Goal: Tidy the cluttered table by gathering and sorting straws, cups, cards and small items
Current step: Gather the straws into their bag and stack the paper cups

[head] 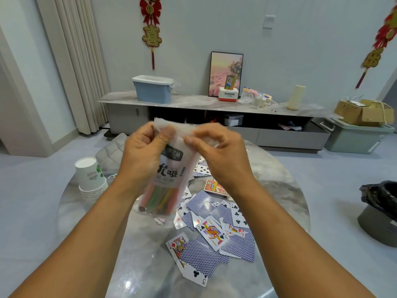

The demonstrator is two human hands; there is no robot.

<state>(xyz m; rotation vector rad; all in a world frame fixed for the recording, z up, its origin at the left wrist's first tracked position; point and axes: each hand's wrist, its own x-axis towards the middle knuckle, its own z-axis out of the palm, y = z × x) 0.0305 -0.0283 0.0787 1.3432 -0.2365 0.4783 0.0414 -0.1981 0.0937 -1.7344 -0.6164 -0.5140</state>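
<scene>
Round and glossy, the grey marbled table [103, 244] fills the lower half of the view, with a pale floor around it. Nearest on it, toward the right side, playing cards [211, 230] lie scattered, some face up and some showing blue patterned backs, overlapping one another in a loose heap. Just beyond them a small red and orange card box [214, 187] rests flat among the farther cards. Above the middle of the table both hands hold up a clear plastic bag [169, 168] printed with dark characters; coloured straws [160, 201] stand inside it, their lower ends gathered at the bag's bottom. The left hand [142, 151] grips the bag's upper left part with curled fingers, and the right hand [217, 147] pinches the top edge of the bag on the right, the two hands close together. At the table's left edge stands a stack of white paper cups [91, 178] with a green print. Off the table on the right, a bin with a black liner [380, 209] sits on the floor. Farther back, a long low cabinet [193, 102] runs along the wall and carries a blue lidded box [153, 89], a framed picture [225, 74] and a cream vase [296, 97].
</scene>
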